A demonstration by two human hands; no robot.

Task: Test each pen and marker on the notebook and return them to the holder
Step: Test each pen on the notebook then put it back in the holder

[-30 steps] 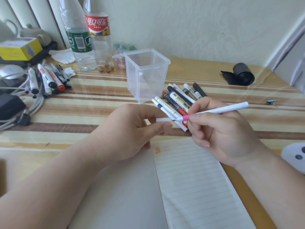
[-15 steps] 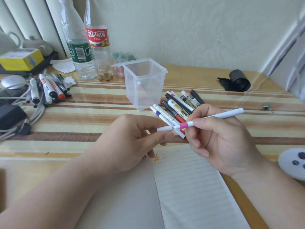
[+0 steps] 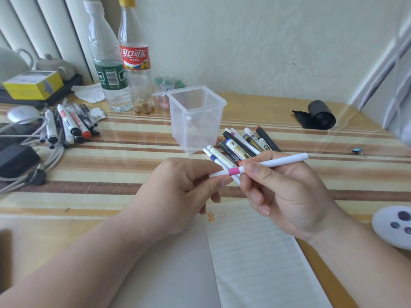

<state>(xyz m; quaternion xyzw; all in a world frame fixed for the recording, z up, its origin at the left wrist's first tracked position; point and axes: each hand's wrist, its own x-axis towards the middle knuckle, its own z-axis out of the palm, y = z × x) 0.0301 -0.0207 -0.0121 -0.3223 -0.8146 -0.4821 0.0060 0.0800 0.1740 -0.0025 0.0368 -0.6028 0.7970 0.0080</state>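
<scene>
Nearest, the open notebook (image 3: 255, 258) lies on the striped table (image 3: 111, 172), an orange mark at the top of its lined page. Just above it both hands hold a white pen with a pink band (image 3: 278, 162) level in the air: the left hand (image 3: 178, 192) pinches its left end, the right hand (image 3: 282, 192) grips the barrel with curled fingers. Beyond, a pile of pens and markers (image 3: 242, 145) lies just beside the clear holder (image 3: 195, 121), with two bottles (image 3: 136, 63) farther back

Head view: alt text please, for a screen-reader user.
The left hand pinches one end and the right hand grips the barrel of a white pink-banded pen, near a lined notebook. Behind: a clear holder, a pile of pens beside it.
</scene>
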